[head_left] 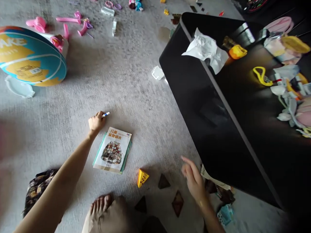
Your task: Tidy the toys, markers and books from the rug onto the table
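My left hand [96,121] is closed around a marker [106,114] with a white and blue end poking out, low over the grey floor. Just below it lies a booklet [113,152] with a castle of blocks on its cover, on top of a teal-edged sheet. My right hand [192,176] hovers beside the black table, index finger stretched out and the others loosely bent, with nothing visible in it. Between the hands sits a yellow triangular block [142,178] with a dark zigzag line. Dark triangular pieces [164,181] and a reddish diamond piece [178,203] lie nearby.
A black table [194,97] slants along the right, bearing crumpled white tissue [206,48] and assorted clutter. A blue and yellow ball [31,56] stands at the left, near pink toy parts [37,23]. Dark patterned cloth [36,187] lies lower left. My bare foot [99,210] is at the bottom.
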Tool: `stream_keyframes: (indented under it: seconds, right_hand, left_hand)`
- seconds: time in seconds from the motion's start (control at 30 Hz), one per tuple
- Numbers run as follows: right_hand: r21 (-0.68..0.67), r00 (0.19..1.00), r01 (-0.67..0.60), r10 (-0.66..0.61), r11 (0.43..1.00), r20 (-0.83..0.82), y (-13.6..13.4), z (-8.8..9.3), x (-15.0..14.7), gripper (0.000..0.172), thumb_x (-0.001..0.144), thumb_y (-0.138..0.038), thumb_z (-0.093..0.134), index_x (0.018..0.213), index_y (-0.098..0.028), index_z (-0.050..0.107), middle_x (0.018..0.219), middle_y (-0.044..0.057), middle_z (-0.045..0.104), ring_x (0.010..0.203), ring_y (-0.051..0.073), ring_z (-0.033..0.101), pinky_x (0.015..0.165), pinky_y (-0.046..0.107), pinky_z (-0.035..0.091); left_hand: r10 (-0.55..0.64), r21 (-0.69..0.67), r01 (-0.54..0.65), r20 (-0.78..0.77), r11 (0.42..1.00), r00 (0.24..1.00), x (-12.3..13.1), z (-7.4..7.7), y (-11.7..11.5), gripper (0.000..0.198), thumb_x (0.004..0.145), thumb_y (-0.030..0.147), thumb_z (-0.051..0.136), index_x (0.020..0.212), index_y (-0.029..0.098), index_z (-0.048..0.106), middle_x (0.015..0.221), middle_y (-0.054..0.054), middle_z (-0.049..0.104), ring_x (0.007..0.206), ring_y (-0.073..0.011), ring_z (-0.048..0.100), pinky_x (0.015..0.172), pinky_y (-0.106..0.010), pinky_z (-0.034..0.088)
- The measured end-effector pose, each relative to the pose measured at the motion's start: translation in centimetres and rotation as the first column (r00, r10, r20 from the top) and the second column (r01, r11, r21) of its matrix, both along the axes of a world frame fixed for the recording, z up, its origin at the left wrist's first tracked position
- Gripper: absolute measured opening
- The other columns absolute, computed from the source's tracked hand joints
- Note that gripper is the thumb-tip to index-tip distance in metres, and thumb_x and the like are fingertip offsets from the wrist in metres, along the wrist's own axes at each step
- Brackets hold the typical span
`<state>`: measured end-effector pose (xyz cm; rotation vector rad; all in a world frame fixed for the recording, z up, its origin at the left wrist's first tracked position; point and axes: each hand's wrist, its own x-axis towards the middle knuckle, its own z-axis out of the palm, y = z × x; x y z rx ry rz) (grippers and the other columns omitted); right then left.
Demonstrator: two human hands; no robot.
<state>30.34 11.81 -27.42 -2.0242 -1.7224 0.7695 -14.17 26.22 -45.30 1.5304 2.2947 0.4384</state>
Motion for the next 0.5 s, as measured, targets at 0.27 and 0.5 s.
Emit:
stream_keyframes:
  seconds: [0.27, 0.5]
  right_hand:
    - [-0.027, 0.958, 0.156, -0.144, 0.987, 0.249, 36.2, -16.1, -8.0, 0.062, 0.083, -0.018, 0.056, 0.14, -0.002, 0.039, 0.121, 0.022, 0.057, 0.117, 0.027, 0.052, 0.102, 0.041, 0.039]
    - [-0.062, 0.822, 0.209, -0.141, 0.976, 0.551, 47.3, -19.5, -6.7, 0.082, 0.096, -0.039, 0.046, 0.152, 0.004, 0.004, 0.141, 0.035, 0.036, 0.116, 0.024, 0.052, 0.089, 0.036, 0.038]
  left_hand:
    - [-0.102, -0.023, 0.1, -0.17, 0.995, 0.98, 0.9, -1.2, 7.9, 0.033, 0.097, 0.041, 0.039, 0.104, 0.019, 0.063, 0.093, -0.011, 0.071, 0.08, -0.022, 0.063, 0.065, -0.029, 0.036]
    - [-0.132, -0.079, 0.118, -0.212, 0.99, 0.968, 0.9, -1.4, 9.3, 0.035, 0.097, 0.042, 0.038, 0.098, 0.018, 0.063, 0.084, -0.01, 0.069, 0.072, -0.0203, 0.062, 0.059, -0.029, 0.032]
